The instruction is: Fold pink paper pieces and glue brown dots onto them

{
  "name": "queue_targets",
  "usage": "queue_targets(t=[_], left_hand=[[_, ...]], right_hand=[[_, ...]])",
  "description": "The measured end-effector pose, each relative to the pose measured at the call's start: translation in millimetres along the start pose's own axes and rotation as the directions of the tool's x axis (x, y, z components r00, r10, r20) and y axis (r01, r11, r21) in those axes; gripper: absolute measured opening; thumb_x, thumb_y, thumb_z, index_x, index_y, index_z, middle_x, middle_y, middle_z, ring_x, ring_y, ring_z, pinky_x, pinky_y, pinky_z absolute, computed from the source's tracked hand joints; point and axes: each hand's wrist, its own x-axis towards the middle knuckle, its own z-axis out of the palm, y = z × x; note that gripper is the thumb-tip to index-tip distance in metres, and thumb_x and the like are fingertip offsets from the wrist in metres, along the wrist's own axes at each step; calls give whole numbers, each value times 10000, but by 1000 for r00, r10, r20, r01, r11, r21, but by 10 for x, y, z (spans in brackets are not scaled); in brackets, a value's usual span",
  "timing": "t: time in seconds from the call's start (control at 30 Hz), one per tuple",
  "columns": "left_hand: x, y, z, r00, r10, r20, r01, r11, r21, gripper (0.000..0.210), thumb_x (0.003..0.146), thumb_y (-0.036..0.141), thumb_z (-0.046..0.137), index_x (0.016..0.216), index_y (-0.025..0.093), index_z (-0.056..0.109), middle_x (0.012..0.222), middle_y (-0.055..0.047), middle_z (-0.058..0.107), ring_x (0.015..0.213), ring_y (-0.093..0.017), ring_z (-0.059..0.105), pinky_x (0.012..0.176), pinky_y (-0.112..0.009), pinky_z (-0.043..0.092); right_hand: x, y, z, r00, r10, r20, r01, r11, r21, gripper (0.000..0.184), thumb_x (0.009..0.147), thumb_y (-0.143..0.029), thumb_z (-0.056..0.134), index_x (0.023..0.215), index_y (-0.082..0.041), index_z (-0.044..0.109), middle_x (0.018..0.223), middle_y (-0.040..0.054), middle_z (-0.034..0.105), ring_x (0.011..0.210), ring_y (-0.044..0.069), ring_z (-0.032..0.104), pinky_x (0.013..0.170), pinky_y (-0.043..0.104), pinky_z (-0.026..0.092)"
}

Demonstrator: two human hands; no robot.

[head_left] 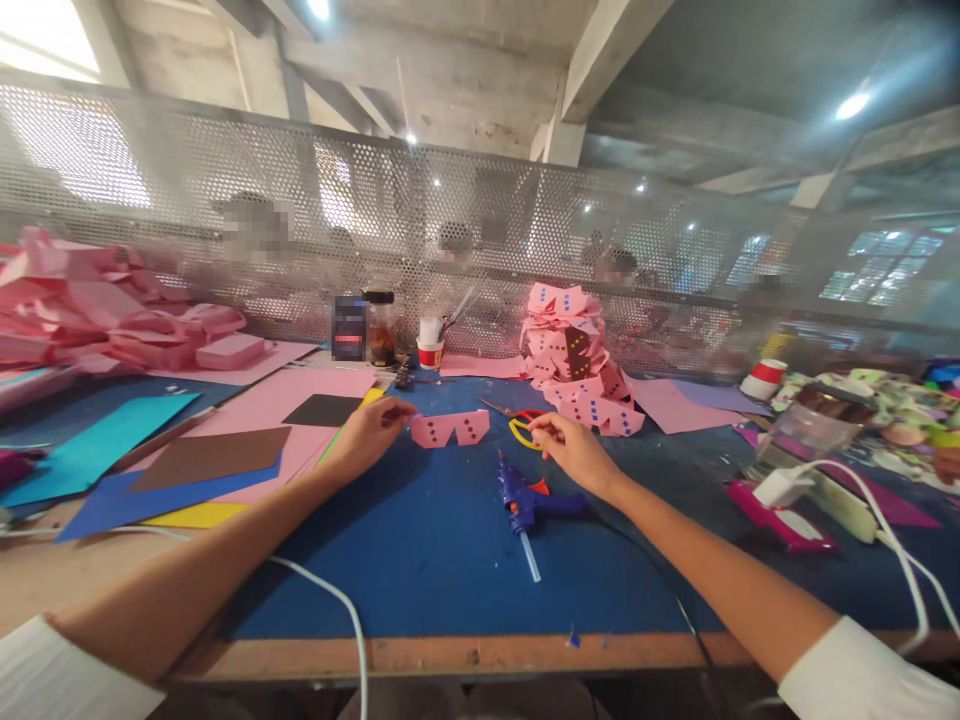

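A pink paper cutout (451, 429) with a notch in its lower edge and small dark squares is in front of me. My left hand (381, 432) is closed at its left end, fingertips pinching the corner. To the right, my right hand (574, 450) has its fingers curled at the handles of scissors (525, 430), which are red and yellow; the blades point left toward the cutout. Below the scissors lies a blue glue gun (532, 502) with a clear glue stick out of its back. A stack of pink dotted paper pieces (574, 350) rises behind the scissors.
Coloured sheets (217, 460) and a pink paper heap (97, 305) cover the left side. A jar (381, 328) and a paper cup (430, 352) stand at the back. On the right are a charger on a pink phone (780, 520), a clear jar (806, 430) and cables.
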Motion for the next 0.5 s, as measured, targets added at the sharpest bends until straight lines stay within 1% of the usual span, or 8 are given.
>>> queue_targets(t=[0.1,0.2,0.23,0.33,0.4,0.43,0.5], left_hand=[[7,-11,9,1000,-20,3,20,1000,-2,309,795,410,544,942,191,704,909,-44,729,859,-217,672,816,-325,523],[9,-22,10,1000,-28,10,28,1000,-3,327,777,423,539,935,190,706,907,-47,732,847,-221,675,816,-326,526],[9,-27,7,1000,-27,15,27,1000,-4,332,772,429,539,932,191,707,911,-48,734,853,-224,676,817,-324,527],[13,-53,-8,999,-21,24,21,1000,-4,350,771,461,541,933,200,709,918,-49,739,875,-236,682,822,-326,529],[23,-76,-18,999,-23,28,23,1000,-2,350,778,460,538,944,204,707,939,-52,744,889,-244,688,839,-338,529],[29,-88,-21,999,-23,33,23,1000,-5,351,783,459,534,952,203,704,934,-52,747,888,-246,694,842,-341,531],[41,-113,-24,999,-27,45,27,1000,-12,351,795,461,521,963,209,698,944,-52,751,896,-248,705,844,-342,536]], right_hand=[[153,-96,5,998,-43,39,44,999,-25,231,930,-325,489,1007,-189,658,794,12,688,654,127,648,650,245,500],[364,-171,109,991,-91,94,96,994,-54,255,930,-298,501,1108,-201,655,872,19,711,664,126,646,683,257,508],[436,-187,160,988,-107,107,115,991,-71,266,928,-277,505,1137,-208,654,916,26,718,685,130,649,721,272,509],[624,-199,320,975,-167,144,185,975,-121,323,912,-213,531,1218,-240,632,1133,42,699,896,158,665,858,298,486],[712,-184,406,969,-191,156,215,965,-153,289,920,-212,529,1177,-239,658,1190,45,687,1042,177,638,937,305,450],[743,-174,438,968,-195,159,221,961,-168,265,927,-213,518,1139,-234,676,1188,46,691,1077,183,627,953,306,438],[778,-158,482,969,-187,160,217,956,-196,224,913,-204,534,1058,-223,704,1127,48,715,1043,191,640,920,297,446]])
